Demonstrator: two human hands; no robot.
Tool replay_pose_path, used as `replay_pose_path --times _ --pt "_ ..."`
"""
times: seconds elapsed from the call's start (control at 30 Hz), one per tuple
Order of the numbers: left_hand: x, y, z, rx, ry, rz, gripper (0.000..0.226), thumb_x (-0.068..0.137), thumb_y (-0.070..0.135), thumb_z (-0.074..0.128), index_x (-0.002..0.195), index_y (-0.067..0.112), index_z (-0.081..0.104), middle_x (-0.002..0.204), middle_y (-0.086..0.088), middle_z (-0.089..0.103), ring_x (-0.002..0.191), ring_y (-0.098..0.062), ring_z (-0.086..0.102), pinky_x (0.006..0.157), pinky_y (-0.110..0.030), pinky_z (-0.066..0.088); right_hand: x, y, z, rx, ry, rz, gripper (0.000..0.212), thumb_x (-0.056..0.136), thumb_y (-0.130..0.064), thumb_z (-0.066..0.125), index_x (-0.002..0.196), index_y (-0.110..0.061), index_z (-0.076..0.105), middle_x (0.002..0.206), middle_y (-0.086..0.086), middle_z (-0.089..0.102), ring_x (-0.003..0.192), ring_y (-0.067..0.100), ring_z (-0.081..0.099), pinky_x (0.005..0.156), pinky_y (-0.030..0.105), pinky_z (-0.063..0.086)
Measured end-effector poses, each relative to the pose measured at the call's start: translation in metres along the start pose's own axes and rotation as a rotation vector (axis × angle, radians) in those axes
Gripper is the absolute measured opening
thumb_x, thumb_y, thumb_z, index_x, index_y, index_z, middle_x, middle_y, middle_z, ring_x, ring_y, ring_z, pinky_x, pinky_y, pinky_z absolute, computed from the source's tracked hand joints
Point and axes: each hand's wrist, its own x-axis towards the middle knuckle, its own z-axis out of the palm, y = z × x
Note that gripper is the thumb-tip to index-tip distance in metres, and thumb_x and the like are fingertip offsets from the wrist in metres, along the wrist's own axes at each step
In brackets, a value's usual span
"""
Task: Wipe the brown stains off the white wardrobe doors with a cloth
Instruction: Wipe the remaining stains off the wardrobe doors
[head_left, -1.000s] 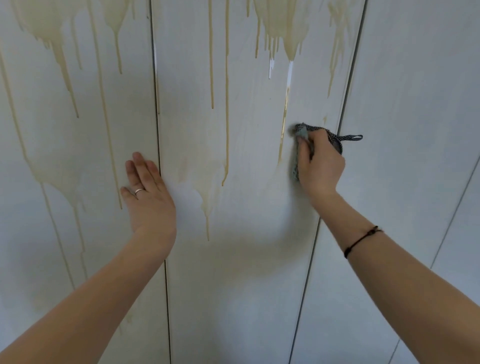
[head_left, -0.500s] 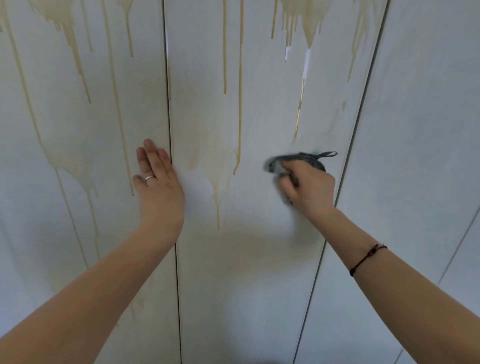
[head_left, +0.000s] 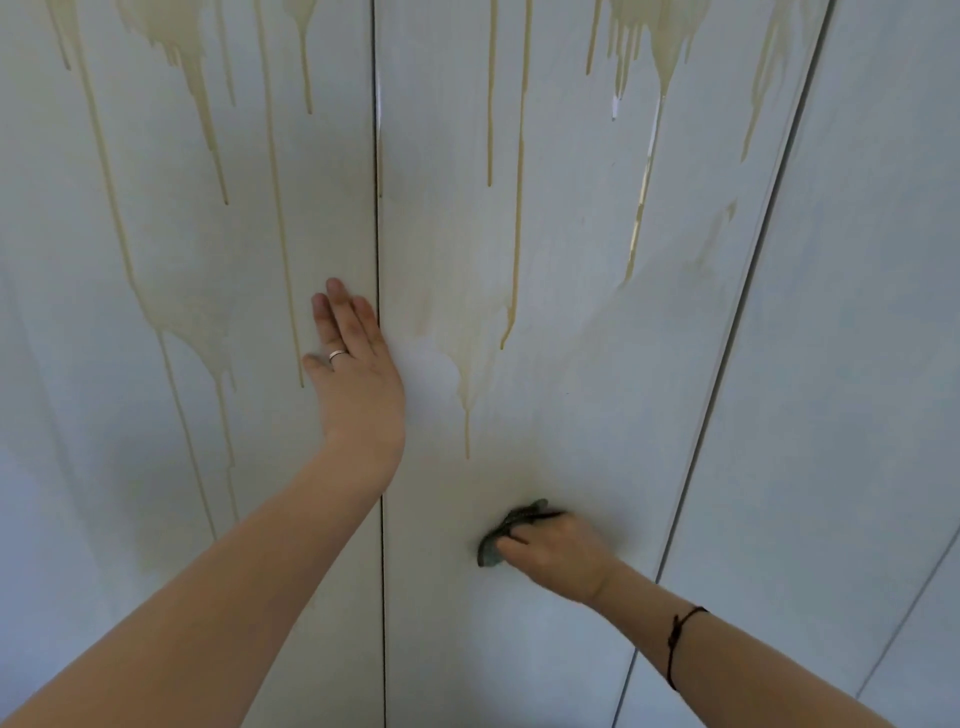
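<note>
Three white wardrobe doors (head_left: 571, 395) fill the frame. They are flat, smooth panels with a faint matte grain, and dark narrow seams run between them.

Brown stains (head_left: 514, 218): thin vertical drip lines, tan to pale brown, fall from wider blotches at the top edge of the frame.
- Left door (head_left: 130, 467): several long runs. A broad faded patch at mid-left splits into thin tails lower down.
- Middle door: two narrow streaks at upper centre. The longer one ends in a pointed tip just right of a pale smeared patch.
- One streak at upper right of the middle door has a glossy, wet-looking sheen (head_left: 644, 176).
- Right door (head_left: 857, 364): looks plain white in the part shown.

Left hand (head_left: 356, 379): released, with the fingers straight and together. The palm lies flat against the left door right beside the seam (head_left: 378, 208), at centre-left of the frame. It wears a plain silver ring (head_left: 337, 355).

Right hand (head_left: 558, 553): fingers curled, grasping the cloth (head_left: 491, 553) and pressing it to the middle door at lower centre of the frame, below the lowest drip tips. The wrist carries a thin dark cord bracelet (head_left: 675, 639).

Cloth: dark grey-green, soft and bunched into a crumpled wad. It is mostly hidden under the fingers, and only its left and upper edges show.

Both forearms are bare and enter from the bottom corners. The left one crosses the lower part of the seam.
</note>
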Motion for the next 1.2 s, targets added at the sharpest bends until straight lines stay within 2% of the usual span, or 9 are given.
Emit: replay_pose_path --times 0.13,0.27,0.37,0.57,0.63,0.83,0.93,1.1,1.2 --pt "0.001 -0.001 0.007 0.014 0.045 0.008 0.075 0.095 -0.004 0.039 0.147 -0.019 -0.013 0.156 -0.041 -0.011 0.149 -0.049 0.009 0.098 -0.038 0.05 0.073 0.057 -0.053 -0.093 0.344 0.467 0.013 0.089 -0.034 0.066 0.081 -0.023 0.065 0.067 -0.002 0.061 0.058 0.023 0.06 0.047 0.03 0.043" --pt "0.002 -0.004 0.006 0.028 0.051 0.012 0.081 0.098 0.003 0.048 0.148 -0.017 -0.012 0.157 -0.04 -0.01 0.15 -0.048 0.008 0.1 -0.037 0.049 0.103 0.071 -0.072 0.106 0.539 0.845 0.009 0.089 -0.035 0.057 0.094 -0.03 0.062 0.075 -0.008 0.065 0.07 0.014 0.057 0.055 0.023 0.036" --pt "0.001 -0.002 0.006 0.024 0.048 0.013 0.077 0.099 -0.001 0.045 0.148 -0.018 -0.011 0.157 -0.039 -0.007 0.15 -0.047 0.01 0.099 -0.037 0.049 0.075 0.034 -0.038 -0.018 0.487 0.593 0.012 0.09 -0.026 0.063 0.081 -0.02 0.069 0.065 0.001 0.06 0.057 0.023 0.055 0.05 0.031 0.043" --pt "0.001 -0.003 0.005 0.008 0.04 0.01 0.076 0.096 -0.005 0.041 0.147 -0.019 -0.013 0.157 -0.039 -0.007 0.15 -0.047 0.01 0.099 -0.038 0.05 0.02 0.007 -0.01 -0.037 0.11 -0.06 0.015 0.075 -0.011 0.078 0.076 -0.023 0.069 0.062 -0.003 0.055 0.048 0.02 0.052 0.041 0.03 0.042" --pt "0.002 -0.002 0.005 -0.011 0.02 0.003 0.072 0.094 -0.009 0.034 0.146 -0.019 -0.014 0.157 -0.039 -0.007 0.149 -0.048 0.01 0.099 -0.039 0.05 0.05 0.034 -0.031 -0.09 0.203 -0.014 0.006 0.083 -0.017 0.075 0.081 -0.022 0.073 0.062 -0.001 0.058 0.05 0.022 0.058 0.042 0.031 0.045" --pt "0.001 0.002 0.003 -0.007 -0.014 -0.035 0.071 0.077 -0.02 0.009 0.143 -0.02 -0.02 0.157 -0.039 -0.009 0.15 -0.047 0.01 0.095 -0.038 0.051 0.131 0.077 -0.077 0.026 0.528 0.617 0.011 0.088 -0.033 0.064 0.088 -0.025 0.071 0.072 -0.004 0.067 0.064 0.017 0.061 0.05 0.03 0.042" --pt "0.001 0.001 -0.001 -0.023 -0.02 -0.035 0.071 0.081 -0.02 0.013 0.144 -0.02 -0.019 0.157 -0.039 -0.01 0.149 -0.048 0.008 0.095 -0.039 0.05 0.11 0.028 -0.041 0.007 0.512 0.428 0.01 0.087 -0.028 0.069 0.081 -0.021 0.072 0.064 0.002 0.062 0.056 0.024 0.06 0.051 0.033 0.047" --pt "-0.002 -0.001 -0.004 -0.021 -0.018 -0.007 0.071 0.081 -0.023 0.012 0.146 -0.019 -0.016 0.157 -0.04 -0.009 0.149 -0.049 0.008 0.098 -0.038 0.05 0.044 -0.035 0.013 0.041 0.133 0.006 0.018 0.071 -0.013 0.082 0.071 -0.023 0.068 0.059 -0.004 0.052 0.046 0.017 0.05 0.04 0.03 0.038" --pt "-0.002 -0.003 -0.003 -0.029 -0.027 -0.001 0.066 0.086 -0.023 0.012 0.147 -0.019 -0.014 0.157 -0.04 -0.007 0.148 -0.049 0.01 0.097 -0.038 0.05 0.065 -0.017 0.002 -0.012 0.196 -0.056 0.013 0.081 -0.017 0.077 0.075 -0.024 0.068 0.063 -0.003 0.053 0.05 0.018 0.053 0.044 0.031 0.043"
